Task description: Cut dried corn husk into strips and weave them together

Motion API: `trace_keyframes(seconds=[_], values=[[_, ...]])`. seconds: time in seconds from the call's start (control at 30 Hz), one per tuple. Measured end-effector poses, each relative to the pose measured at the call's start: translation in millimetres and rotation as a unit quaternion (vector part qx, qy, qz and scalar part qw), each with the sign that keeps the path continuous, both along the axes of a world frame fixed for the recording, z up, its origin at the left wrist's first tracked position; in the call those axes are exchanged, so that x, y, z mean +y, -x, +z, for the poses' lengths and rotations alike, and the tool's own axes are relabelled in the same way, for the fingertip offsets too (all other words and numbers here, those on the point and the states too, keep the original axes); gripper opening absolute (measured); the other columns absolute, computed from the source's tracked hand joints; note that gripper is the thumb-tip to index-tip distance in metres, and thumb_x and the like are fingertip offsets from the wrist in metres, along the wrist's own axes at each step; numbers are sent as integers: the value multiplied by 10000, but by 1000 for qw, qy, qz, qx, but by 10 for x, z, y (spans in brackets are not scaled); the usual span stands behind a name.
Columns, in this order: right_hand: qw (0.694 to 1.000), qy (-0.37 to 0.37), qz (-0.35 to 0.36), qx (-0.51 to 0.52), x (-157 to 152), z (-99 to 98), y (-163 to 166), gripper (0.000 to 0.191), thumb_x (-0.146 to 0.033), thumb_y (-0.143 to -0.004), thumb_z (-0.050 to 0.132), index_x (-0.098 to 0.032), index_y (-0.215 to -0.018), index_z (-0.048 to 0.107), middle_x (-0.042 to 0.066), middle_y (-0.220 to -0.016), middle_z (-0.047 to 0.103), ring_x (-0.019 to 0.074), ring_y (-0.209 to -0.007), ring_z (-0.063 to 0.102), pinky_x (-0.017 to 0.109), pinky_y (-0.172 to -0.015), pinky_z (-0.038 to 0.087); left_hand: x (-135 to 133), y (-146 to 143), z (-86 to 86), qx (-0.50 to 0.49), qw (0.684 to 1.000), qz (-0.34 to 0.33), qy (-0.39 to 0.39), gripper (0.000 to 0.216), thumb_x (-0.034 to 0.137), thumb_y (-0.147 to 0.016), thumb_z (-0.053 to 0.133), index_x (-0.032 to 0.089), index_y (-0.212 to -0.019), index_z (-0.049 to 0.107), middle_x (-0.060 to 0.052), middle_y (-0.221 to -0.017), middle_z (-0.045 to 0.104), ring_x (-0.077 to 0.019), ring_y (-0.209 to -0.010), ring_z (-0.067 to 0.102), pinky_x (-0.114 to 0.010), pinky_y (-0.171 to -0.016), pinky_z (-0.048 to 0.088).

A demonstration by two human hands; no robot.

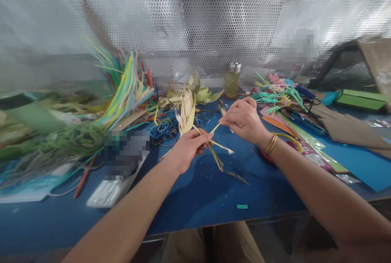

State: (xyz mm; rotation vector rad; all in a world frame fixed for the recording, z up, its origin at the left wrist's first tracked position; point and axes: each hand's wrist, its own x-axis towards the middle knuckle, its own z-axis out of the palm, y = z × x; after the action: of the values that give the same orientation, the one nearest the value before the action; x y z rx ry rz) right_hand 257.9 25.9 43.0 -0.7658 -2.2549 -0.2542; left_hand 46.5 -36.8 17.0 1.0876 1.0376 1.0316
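Observation:
My left hand [195,145] is closed in a pinch around a bundle of dried corn husk [186,110], whose broad pale end rises above the fingers. Thin husk strips [217,158] hang out below the grip toward the table. My right hand [244,120], with a gold bracelet [271,144] at the wrist, pinches the end of a narrow husk strip [215,127]. That strip stretches between the two hands, slanting up to the right. Part of the left fingers is hidden behind the thumb.
Blue cord [165,129] and more husks [207,94] lie behind my hands on the blue table [195,202]. Colourful strips [125,88] and green cord [76,139] fill the left. A bottle [232,80] stands at the back before a perforated metal panel [207,23]. Brown cardboard [351,128] lies right.

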Motion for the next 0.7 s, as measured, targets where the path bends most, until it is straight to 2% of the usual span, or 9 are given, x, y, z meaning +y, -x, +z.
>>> trace_keyframes(seconds=[0.17, 0.33, 0.43, 0.57, 0.7], values=[[997, 64, 1, 31, 87, -57, -36, 138, -349, -879, 631, -293, -890, 757, 8, -872, 752, 212, -914, 609, 440, -934, 297, 17, 43, -10, -16, 1000, -10, -15, 265, 430, -757, 727, 184, -822, 652, -11, -773, 641, -94, -678, 531, -215, -576, 342], [988, 135, 20, 69, 67, -40, -52, 268, -210, -887, 579, -319, -1087, 721, 7, -1016, 748, 211, -1001, 636, 438, -972, 335, 44, 50, 2, -35, 999, 8, -3, 269, 412, -723, 759, 185, -833, 664, 9, -731, 587, -94, -668, 512, -227, -584, 327], [982, 164, 38, 91, 18, -20, -27, 275, -196, -904, 538, -308, -1064, 731, 2, -1001, 751, 199, -984, 647, 420, -961, 369, 42, 42, 8, -4, 1000, 9, -18, 257, 419, -737, 740, 193, -827, 658, 13, -752, 591, -102, -685, 507, -238, -621, 338], [972, 203, 59, 98, -56, -39, 86, 211, -333, -917, 560, -280, -968, 758, 18, -970, 751, 196, -956, 651, 381, -907, 417, 29, 39, 26, 78, 993, 13, -89, 230, 399, -749, 723, 188, -759, 635, 24, -748, 584, -121, -709, 495, -267, -703, 356], [956, 251, 103, 113, -156, -100, 260, 165, -361, -845, 664, -235, -895, 759, 35, -908, 739, 170, -873, 649, 330, -830, 458, 22, 48, 22, 85, 992, -37, -86, 216, 376, -740, 734, 175, -749, 656, 19, -732, 596, -130, -719, 505, -286, -746, 362]])
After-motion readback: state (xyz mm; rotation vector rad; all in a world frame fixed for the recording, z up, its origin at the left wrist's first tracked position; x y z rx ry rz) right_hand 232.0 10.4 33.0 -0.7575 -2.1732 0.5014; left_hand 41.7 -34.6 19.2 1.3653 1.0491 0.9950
